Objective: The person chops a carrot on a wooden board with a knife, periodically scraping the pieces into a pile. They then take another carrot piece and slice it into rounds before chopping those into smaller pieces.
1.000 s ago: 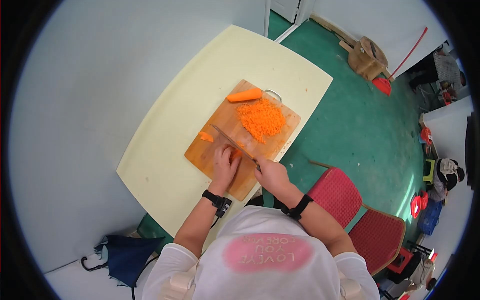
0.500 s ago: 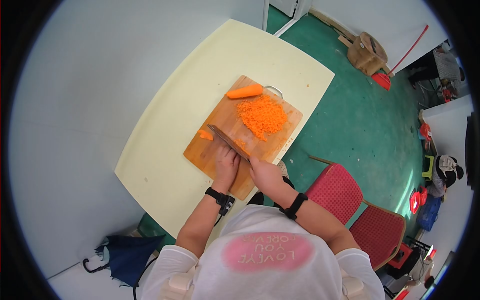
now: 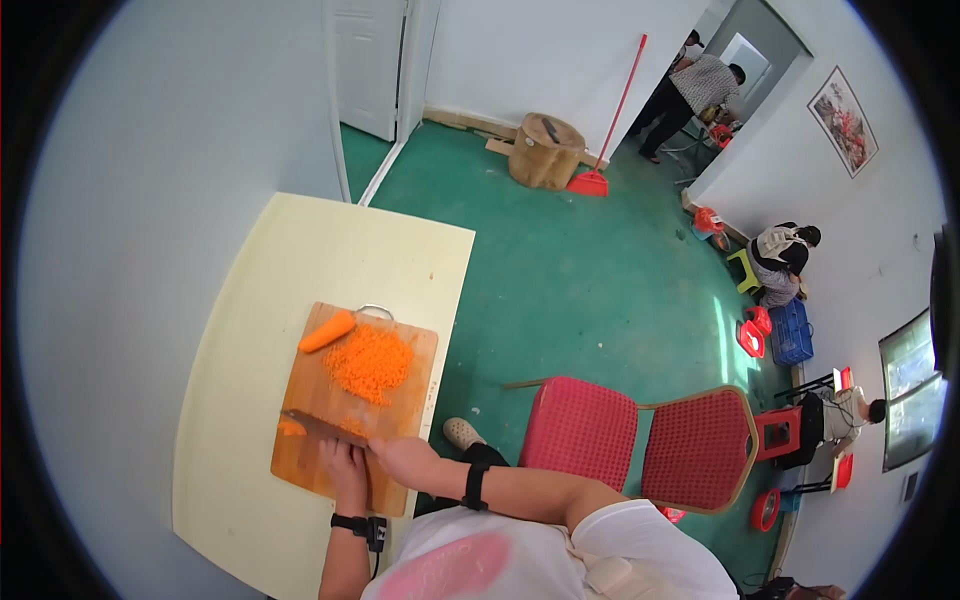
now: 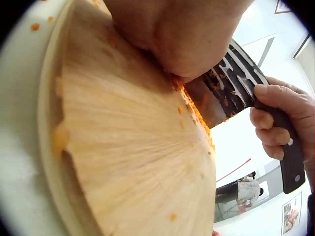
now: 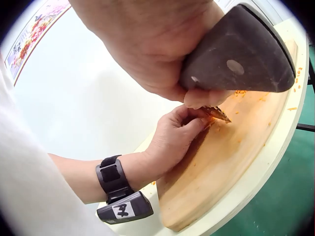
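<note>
On the wooden cutting board [image 3: 308,474], the right hand [image 3: 405,462] grips a broad knife [image 3: 325,426] by its black handle [image 5: 236,56]. The left hand [image 3: 346,474] rests on the board beside the blade, fingers bent; in the right wrist view its thumb and fingers [image 5: 172,140] pinch a carrot piece, mostly hidden, against the blade. Orange bits line the board near the blade in the left wrist view. A heap of finely chopped carrot [image 3: 370,363] lies beyond the knife, next to a large peeled carrot [image 3: 327,331]. Small carrot pieces [image 3: 291,427] lie at the board's left edge.
The board lies on a pale yellow table [image 3: 240,330] against a wall. Red chairs [image 3: 580,430] stand to the right. A wooden stump [image 3: 546,152] and a red dustpan [image 3: 588,183] are farther back; several people are in the background.
The head view has swung right and up, so board and table appear lower left. Both hands stay at the board; the knife has shifted over the left hand's fingertips since the earliest frame.
</note>
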Demonstrator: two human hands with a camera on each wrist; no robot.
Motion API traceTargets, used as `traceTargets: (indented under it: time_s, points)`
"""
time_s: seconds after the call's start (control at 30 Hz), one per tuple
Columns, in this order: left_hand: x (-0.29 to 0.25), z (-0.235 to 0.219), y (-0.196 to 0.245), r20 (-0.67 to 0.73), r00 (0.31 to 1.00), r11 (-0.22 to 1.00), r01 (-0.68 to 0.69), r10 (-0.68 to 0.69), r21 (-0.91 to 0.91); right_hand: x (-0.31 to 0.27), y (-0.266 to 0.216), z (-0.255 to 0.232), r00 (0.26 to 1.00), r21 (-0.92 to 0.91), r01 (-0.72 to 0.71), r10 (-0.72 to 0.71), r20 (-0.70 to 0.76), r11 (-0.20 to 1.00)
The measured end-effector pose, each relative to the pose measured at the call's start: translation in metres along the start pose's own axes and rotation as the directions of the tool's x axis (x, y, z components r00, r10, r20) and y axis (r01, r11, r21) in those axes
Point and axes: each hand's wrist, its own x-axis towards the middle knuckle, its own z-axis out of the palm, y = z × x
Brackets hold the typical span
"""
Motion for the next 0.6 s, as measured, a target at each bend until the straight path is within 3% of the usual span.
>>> traceTargets:
  time_s: [0.3, 0.43, 0.53, 0.6]
  points:
    - [0.000, -0.001, 0.005, -0.014, 1.000, 1.000, 0.010, -0.010, 0.005, 0.004, -0.005, -0.003, 0.994, 0.038, 0.064, -0.061, -0.092, 0.997]
    - [0.000, 0.003, 0.006, -0.070, 0.998, 0.998, 0.000, -0.004, -0.058, -0.008, -0.012, -0.016, 0.999, 0.046, 0.004, -0.002, -0.043, 0.999]
    - [0.001, 0.000, 0.004, -0.093, 0.995, 0.999, -0.043, 0.042, -0.009, -0.006, -0.014, -0.018, 0.999, 0.048, -0.035, 0.036, -0.024, 0.998]
    - [-0.004, 0.001, -0.002, -0.021, 1.000, 1.000, -0.003, 0.003, 0.002, -0.001, -0.013, -0.013, 0.999, 0.034, -0.041, 0.040, 0.012, 0.999]
